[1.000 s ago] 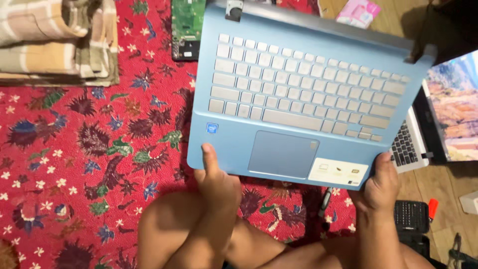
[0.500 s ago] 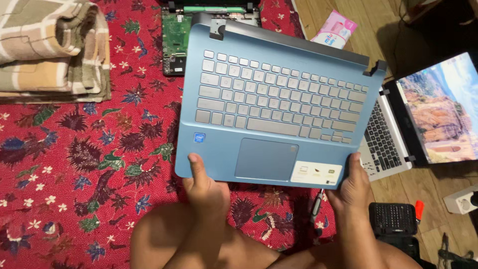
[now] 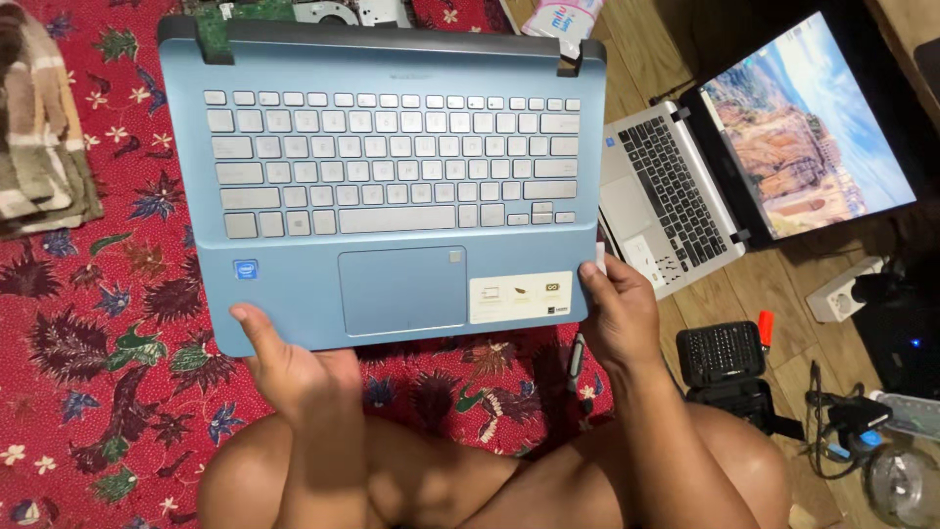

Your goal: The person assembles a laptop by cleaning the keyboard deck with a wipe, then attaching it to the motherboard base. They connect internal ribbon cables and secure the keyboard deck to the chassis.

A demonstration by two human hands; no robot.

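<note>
Both hands, the left hand and right hand, are clamped on the near corners of the light-blue plastic laptop keyboard cover, already lifted off and held above the green circuit board left exposed on the red floral cloth.

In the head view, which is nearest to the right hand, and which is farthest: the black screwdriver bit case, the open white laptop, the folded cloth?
From the right hand, in the head view:
1. Black screwdriver bit case, just right of the hand, on the wooden floor.
2. Open white laptop, up and to the right, screen lit.
3. Folded cloth, far across at the left edge, on the red patterned mat.
</note>
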